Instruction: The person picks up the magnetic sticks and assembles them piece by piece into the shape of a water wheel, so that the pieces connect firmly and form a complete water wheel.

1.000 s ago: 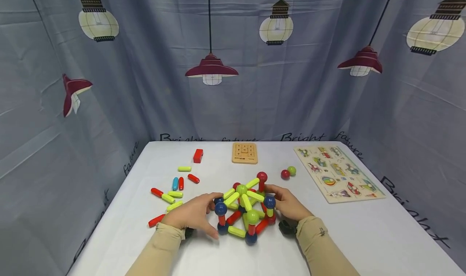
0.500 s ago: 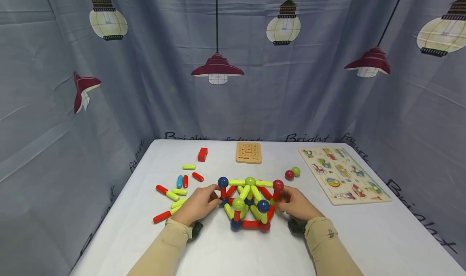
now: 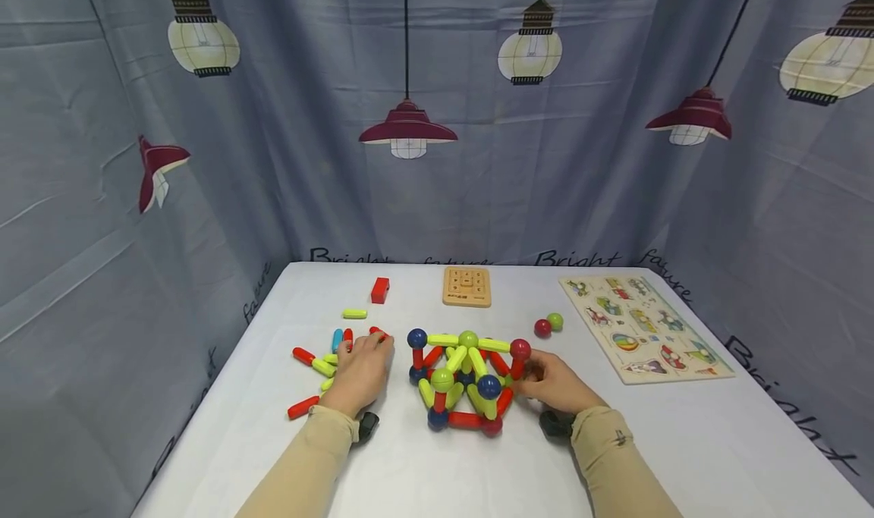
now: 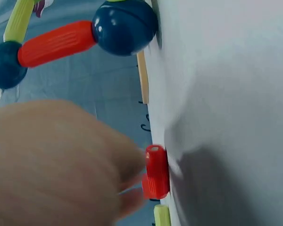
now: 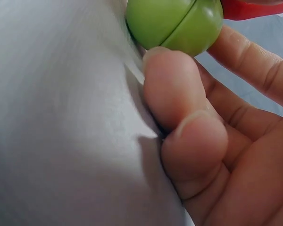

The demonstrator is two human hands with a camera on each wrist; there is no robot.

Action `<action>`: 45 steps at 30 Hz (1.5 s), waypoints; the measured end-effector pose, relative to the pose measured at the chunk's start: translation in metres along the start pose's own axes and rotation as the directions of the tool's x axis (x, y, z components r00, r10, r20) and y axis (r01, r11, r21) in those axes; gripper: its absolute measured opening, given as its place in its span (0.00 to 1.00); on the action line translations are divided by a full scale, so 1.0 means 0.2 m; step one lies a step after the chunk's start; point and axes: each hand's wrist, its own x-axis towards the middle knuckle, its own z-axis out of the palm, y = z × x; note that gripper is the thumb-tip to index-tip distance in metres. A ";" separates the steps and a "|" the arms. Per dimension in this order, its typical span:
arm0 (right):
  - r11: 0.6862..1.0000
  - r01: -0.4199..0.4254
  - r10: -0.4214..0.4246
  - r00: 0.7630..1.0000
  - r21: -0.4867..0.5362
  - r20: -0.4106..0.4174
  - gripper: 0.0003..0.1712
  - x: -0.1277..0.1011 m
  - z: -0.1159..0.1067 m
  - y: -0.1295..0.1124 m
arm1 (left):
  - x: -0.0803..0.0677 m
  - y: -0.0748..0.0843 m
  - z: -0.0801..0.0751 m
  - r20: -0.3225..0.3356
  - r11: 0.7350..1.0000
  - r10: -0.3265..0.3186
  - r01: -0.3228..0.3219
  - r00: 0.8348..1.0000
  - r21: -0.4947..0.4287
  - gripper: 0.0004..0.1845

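– Two hands on the white table, but are they both at the ball-and-stick structure?

– Only one. The right hand is against the structure's right side, near the red ball at its upper right corner. The wrist view shows its fingers loosely bent and touching a green ball low on the frame, just above the table.

– Does it grip that ball?

– I cannot tell; the fingertip touches it, yet nothing shows the fingers closed round it.

– And the left hand?

– It is off to the structure's left, apart from it, lying over the loose sticks. Its fingertips are at a red stick; in the wrist view that red stick lies on the table right at the fingertips, seemingly touching. Whether it is pinched I cannot tell, as the hand is blurred.

– So where does the structure stand relative to both?

– Between them, in the near middle of the table: touching the right hand, a small gap from the left. A blue ball with a red rod shows up beside the left hand.

– Anything else on the table?

– A red block, a wooden number board, a picture puzzle, and a red and a green ball lying together, all farther back.
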 end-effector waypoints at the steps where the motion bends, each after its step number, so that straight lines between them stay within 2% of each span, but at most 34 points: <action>1: 1.000 -0.002 0.002 1.000 0.000 0.003 0.24 0.00 0.00 0.00 | 0.00 0.00 0.00 -0.020 1.000 0.013 -0.013 1.000 0.004 0.28; 4: 1.000 -0.003 0.003 1.000 -0.001 0.005 0.23 0.00 0.00 0.00 | 0.01 0.00 0.01 -0.035 0.999 0.047 -0.046 0.998 0.026 0.31; 9: 1.000 -0.018 0.018 1.000 0.001 -0.004 0.24 0.00 0.01 0.00 | 0.01 0.01 0.01 0.023 0.995 0.090 -0.091 0.996 0.042 0.28; 13: 0.999 -0.042 0.042 0.999 0.007 -0.006 0.26 0.00 0.01 0.00 | 0.02 0.01 0.01 -0.026 0.994 0.100 -0.099 0.995 0.053 0.28; 16: 0.999 -0.037 0.037 0.999 0.001 -0.004 0.26 0.00 0.00 0.00 | 0.01 0.01 0.01 -0.054 0.995 0.081 -0.078 0.995 0.063 0.25; 21: 1.000 -0.027 0.027 1.000 -0.009 -0.006 0.26 0.01 0.00 0.00 | 0.02 0.01 0.01 -0.056 0.997 0.080 -0.081 0.995 -0.013 0.16; 23: 1.000 -0.031 0.031 1.000 -0.001 -0.006 0.26 0.01 0.00 0.01 | 0.02 0.01 -0.01 -0.098 0.995 0.087 -0.091 0.991 -0.038 0.15; 24: 1.000 -0.031 0.031 1.000 0.003 -0.003 0.25 0.01 0.00 0.01 | 0.02 0.01 -0.02 -0.141 0.994 0.086 -0.094 0.986 -0.047 0.16; 25: 0.999 -0.032 0.032 0.999 0.006 0.000 0.25 0.01 0.00 0.01 | 0.02 0.00 -0.04 -0.208 0.993 0.089 -0.102 0.974 -0.053 0.16; 26: 0.999 -0.032 0.032 0.999 0.006 0.003 0.25 0.01 0.00 0.01 | 0.01 0.00 -0.06 -0.286 0.992 0.094 -0.115 0.954 -0.059 0.17; 27: 1.000 -0.030 0.030 1.000 0.007 0.006 0.25 0.00 0.00 0.01 | 0.01 0.01 -0.09 -0.367 0.987 0.110 -0.144 0.924 -0.067 0.19; 29: 1.000 -0.024 0.024 1.000 0.005 0.011 0.25 0.00 0.00 0.01 | -0.01 0.02 -0.13 -0.498 0.970 0.192 -0.242 0.845 -0.036 0.22; 30: 1.000 -0.024 0.024 1.000 0.001 0.013 0.25 0.00 0.00 0.01 | -0.02 0.02 -0.15 -0.535 0.953 0.255 -0.304 0.805 -0.005 0.25; 31: 1.000 -0.026 0.026 1.000 -0.003 0.012 0.26 0.00 -0.01 0.01 | -0.02 0.03 -0.17 -0.553 0.927 0.328 -0.374 0.766 0.032 0.27; 32: 1.000 -0.025 0.026 1.000 -0.004 0.013 0.26 0.00 -0.01 0.00 | -0.03 0.04 -0.18 -0.547 0.896 0.401 -0.440 0.735 0.067 0.28; 33: 1.000 -0.026 0.026 1.000 -0.003 0.016 0.27 0.00 -0.01 0.00 | -0.04 0.05 -0.18 -0.529 0.863 0.466 -0.497 0.709 0.093 0.29; 34: 1.000 -0.026 0.027 0.999 -0.005 0.019 0.27 0.00 -0.01 0.00 | -0.04 0.06 -0.19 -0.506 0.836 0.514 -0.537 0.692 0.115 0.29; 35: 1.000 -0.026 0.027 0.999 -0.007 0.023 0.27 0.00 -0.01 -0.01 | -0.05 0.07 -0.19 -0.488 0.815 0.546 -0.566 0.680 0.124 0.29; 37: 0.999 -0.031 0.031 0.999 -0.009 0.022 0.27 0.00 -0.01 -0.01 | -0.05 0.08 -0.18 -0.468 0.794 0.577 -0.593 0.669 0.132 0.27; 39: 0.999 -0.031 0.031 0.999 -0.009 0.019 0.27 0.00 -0.02 -0.01 | -0.04 0.09 -0.17 -0.456 0.789 0.587 -0.599 0.669 0.135 0.24; 45: 1.000 -0.011 0.011 1.000 0.020 0.024 0.26 0.00 -0.02 -0.01 | -0.03 0.11 -0.13 -0.460 0.758 0.618 -0.639 0.637 0.132 0.22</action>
